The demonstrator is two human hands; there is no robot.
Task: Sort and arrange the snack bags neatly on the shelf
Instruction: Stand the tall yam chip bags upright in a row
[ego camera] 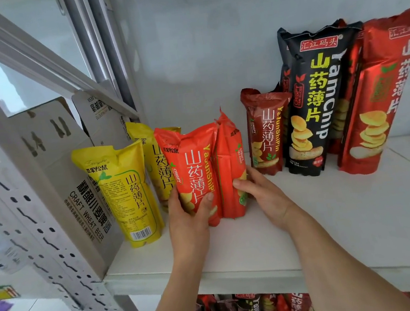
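While both forearms were stretched over the shelf (307,220), one orange bag (195,171) was gripped by the left hand (187,215); its neighbour (230,167) was clasped by the right hand (261,195).

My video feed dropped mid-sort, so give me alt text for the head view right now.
Two hands grip a pair of upright orange-red snack bags on a white shelf: left hand on the front bag, right hand on the one behind. Two yellow bags stand to their left beside a cardboard beer box; a small dark red bag, a tall black bag and tall red bags stand to their right.
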